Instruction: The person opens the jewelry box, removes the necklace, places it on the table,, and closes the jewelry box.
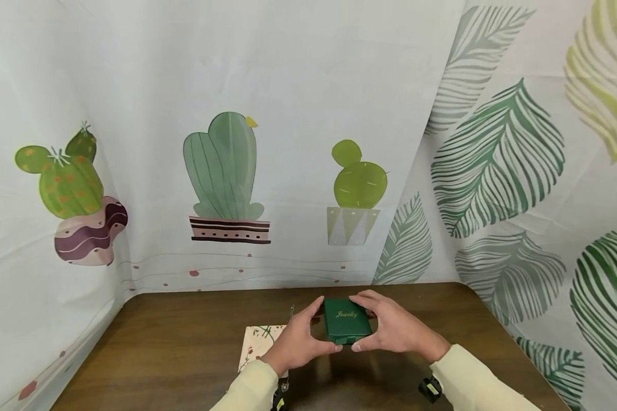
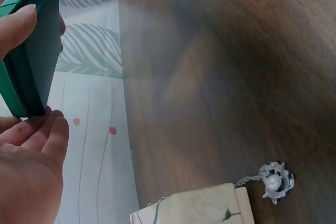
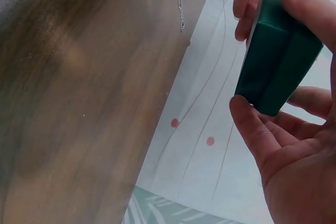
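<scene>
A small green jewelry box (image 1: 346, 321) with gold "Jewelry" lettering on its lid is held up between both hands, its lid shut. My left hand (image 1: 300, 341) grips its left side, thumb at the front edge and fingers at the far corner. The right hand (image 1: 395, 325) grips the right side the same way, thumb near the front clasp. In the left wrist view the box (image 2: 39, 51) stands clear above the table. Below and left lies a cream floral box (image 1: 259, 344), partly hidden by the left forearm. A silver pendant (image 2: 276, 182) with a pearl lies beside it on a chain.
The brown wooden table (image 1: 185, 342) runs back to a white cloth (image 1: 298, 85) printed with cacti. Another cloth with leaf prints (image 1: 499, 154) hangs along the right side. Part of the necklace chain (image 3: 180, 9) shows past the cream box's far side.
</scene>
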`<state>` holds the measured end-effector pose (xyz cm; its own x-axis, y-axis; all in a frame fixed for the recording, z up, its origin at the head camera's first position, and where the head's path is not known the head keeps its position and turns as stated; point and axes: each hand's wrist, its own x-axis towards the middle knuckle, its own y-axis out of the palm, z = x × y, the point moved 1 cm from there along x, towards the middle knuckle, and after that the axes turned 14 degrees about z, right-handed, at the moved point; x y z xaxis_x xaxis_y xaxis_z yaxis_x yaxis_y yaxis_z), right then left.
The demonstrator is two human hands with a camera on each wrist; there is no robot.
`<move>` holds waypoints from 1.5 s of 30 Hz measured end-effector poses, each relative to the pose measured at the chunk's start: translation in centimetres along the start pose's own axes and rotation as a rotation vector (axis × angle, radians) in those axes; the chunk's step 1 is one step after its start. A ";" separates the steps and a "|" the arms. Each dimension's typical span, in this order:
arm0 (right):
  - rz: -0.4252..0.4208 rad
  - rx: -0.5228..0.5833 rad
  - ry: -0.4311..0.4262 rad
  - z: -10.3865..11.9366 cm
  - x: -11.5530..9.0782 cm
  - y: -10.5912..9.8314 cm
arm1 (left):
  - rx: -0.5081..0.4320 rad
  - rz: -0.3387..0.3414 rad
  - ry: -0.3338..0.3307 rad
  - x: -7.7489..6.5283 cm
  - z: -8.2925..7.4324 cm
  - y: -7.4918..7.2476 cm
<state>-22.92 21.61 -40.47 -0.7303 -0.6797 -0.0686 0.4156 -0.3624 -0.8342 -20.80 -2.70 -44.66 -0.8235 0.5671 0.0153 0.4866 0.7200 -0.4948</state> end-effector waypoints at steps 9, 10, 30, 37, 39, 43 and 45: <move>-0.019 0.057 -0.035 0.0 0.1 0.2 | -0.027 0.000 0.007 -0.2 0.0 -0.5; -0.021 0.060 -0.039 0.0 0.1 0.2 | -0.026 0.000 0.008 -0.2 0.0 -0.6; -0.047 0.132 -0.097 -0.1 0.3 0.7 | 0.004 0.019 0.052 -0.6 -0.2 -1.4; -0.022 0.174 -0.115 0.0 0.5 0.8 | 0.023 0.008 0.058 -0.8 -0.3 -1.5; -0.020 0.181 -0.115 0.0 0.5 0.8 | 0.015 0.006 0.059 -0.8 -0.3 -1.4; -0.025 0.180 -0.106 0.1 0.5 0.7 | -0.013 0.002 0.054 -0.8 -0.3 -1.3; -0.028 0.168 -0.102 0.2 0.5 0.7 | -0.028 -0.001 0.043 -0.7 -0.3 -1.3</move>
<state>-22.91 20.91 -40.98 -0.6875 -0.7260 0.0163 0.4870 -0.4776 -0.7313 -20.74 -3.93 -43.78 -0.8109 0.5828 0.0529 0.4946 0.7308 -0.4704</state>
